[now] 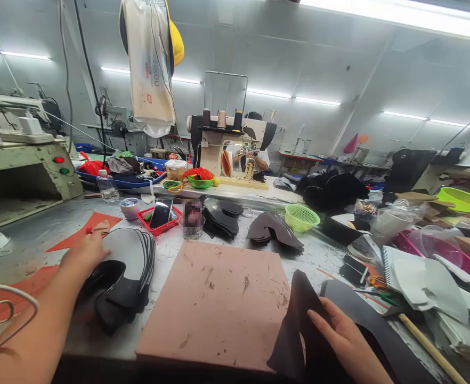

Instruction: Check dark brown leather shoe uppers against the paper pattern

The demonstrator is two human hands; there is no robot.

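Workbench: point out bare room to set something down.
The pink board is mostly bare between the curved stack and the black piece in the right hand. A narrow workbench strip separates board and stack. Crowded: behind, from red basket to green basket; right, around the spiral notebook.

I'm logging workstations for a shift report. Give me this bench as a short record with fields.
Left hand: at the stack of grey-topped cut pieces; grip unclear
Right hand: holding a dark cut piece
Centre: scuffed pink board
Beyond board: red basket bearing a phone; light-green basket
Background: sewing machine, thread spools on top
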